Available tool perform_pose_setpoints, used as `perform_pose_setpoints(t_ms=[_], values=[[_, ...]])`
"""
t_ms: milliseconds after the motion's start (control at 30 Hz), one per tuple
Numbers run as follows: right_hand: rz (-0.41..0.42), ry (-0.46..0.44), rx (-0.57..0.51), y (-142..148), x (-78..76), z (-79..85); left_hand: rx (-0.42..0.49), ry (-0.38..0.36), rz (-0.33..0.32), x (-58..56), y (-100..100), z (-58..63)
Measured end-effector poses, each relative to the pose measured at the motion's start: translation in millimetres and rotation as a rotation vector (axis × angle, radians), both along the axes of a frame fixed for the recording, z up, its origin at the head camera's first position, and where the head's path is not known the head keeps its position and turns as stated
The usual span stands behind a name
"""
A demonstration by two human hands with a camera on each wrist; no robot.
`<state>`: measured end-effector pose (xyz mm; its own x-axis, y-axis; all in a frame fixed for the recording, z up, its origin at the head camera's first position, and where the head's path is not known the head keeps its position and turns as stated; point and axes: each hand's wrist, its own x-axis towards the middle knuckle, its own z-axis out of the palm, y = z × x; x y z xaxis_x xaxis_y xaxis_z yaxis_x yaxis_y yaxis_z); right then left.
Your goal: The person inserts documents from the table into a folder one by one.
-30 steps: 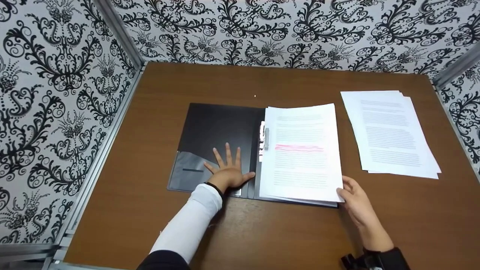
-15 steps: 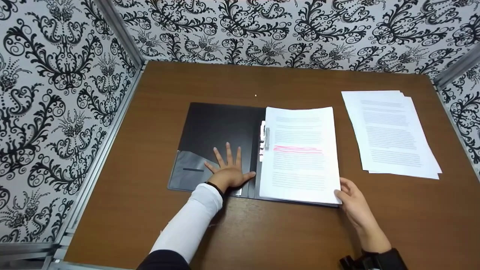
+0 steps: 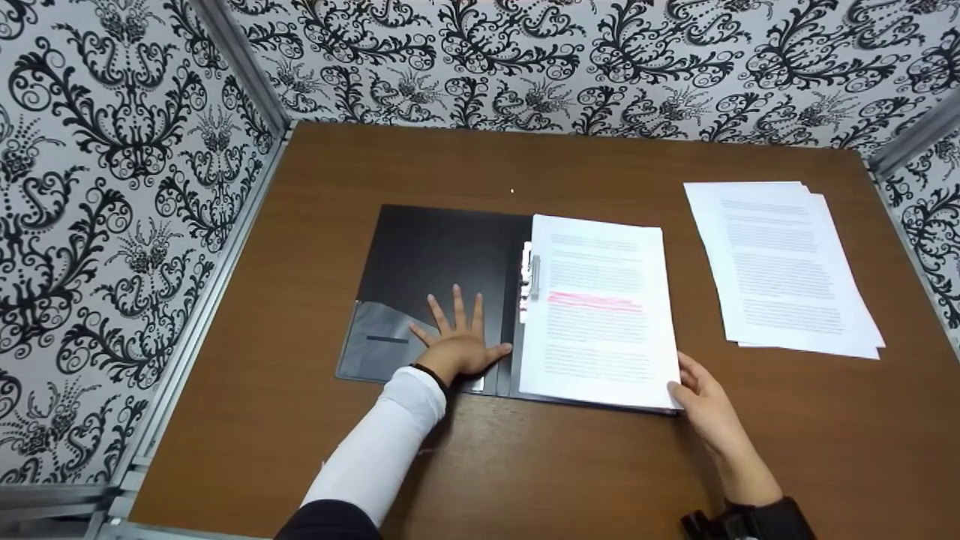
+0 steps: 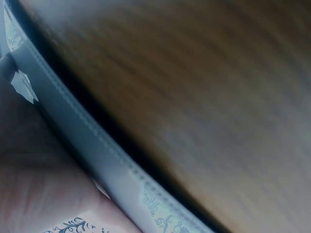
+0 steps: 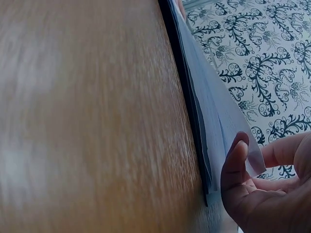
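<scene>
A black clip folder (image 3: 442, 240) lies open on the table, its metal clip (image 3: 534, 277) at the spine holding printed sheets. The top sheet (image 3: 600, 345) carries a pink highlighted band across its middle. My left hand (image 3: 459, 352) rests flat with spread fingers on the folder's left cover, over the edge of a clear pocket (image 3: 375, 341). My right hand (image 3: 709, 405) pinches the lower right corner of paper between thumb and fingers. In the right wrist view that paper corner (image 5: 255, 160) is lifted a little off the stack beneath.
Several loose printed sheets (image 3: 787, 270) lie in a slightly uneven pile right of the folder. The brown table (image 3: 285, 420) meets patterned walls (image 3: 510, 67) at the back and sides, with metal framing (image 3: 247, 67) at the left corner.
The right edge of the top sheet has come down toward the folder, and my right hand has shifted slightly left with its corner. The left hand stays in place.
</scene>
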<state>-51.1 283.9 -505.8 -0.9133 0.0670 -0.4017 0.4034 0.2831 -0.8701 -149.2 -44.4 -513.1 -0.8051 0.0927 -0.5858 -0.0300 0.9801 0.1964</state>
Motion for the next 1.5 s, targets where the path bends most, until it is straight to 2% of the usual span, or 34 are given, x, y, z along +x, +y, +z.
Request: perform_pose_setpoints(t_ms=[200, 400, 867, 1100, 1233, 1500], values=[[0.018, -0.017, 0.095, 2, -0.7, 0.4, 0.004, -0.01, 0.002, -0.3, 0, -0.1], [0.037, -0.023, 0.137, 3, -1.4, 1.1, -0.014, -0.011, -0.008, -0.1, 1, 1.1], [0.024, 0.0, 0.113, 9, 0.0, 0.6, -0.021, -0.008, -0.001, -1.8, 2, -4.0], [0.07, 0.034, 0.154, 17, -1.0, 6.2, -0.024, -0.015, 0.001, -3.5, 2, -5.4], [0.106, 0.034, 0.177, 24, -5.6, 12.6, -0.032, -0.033, 0.012, -7.3, 3, -12.9], [0.113, 0.134, 0.271, 50, -24.9, 29.8, -0.05, -0.017, 0.018, -2.8, 4, -5.7]])
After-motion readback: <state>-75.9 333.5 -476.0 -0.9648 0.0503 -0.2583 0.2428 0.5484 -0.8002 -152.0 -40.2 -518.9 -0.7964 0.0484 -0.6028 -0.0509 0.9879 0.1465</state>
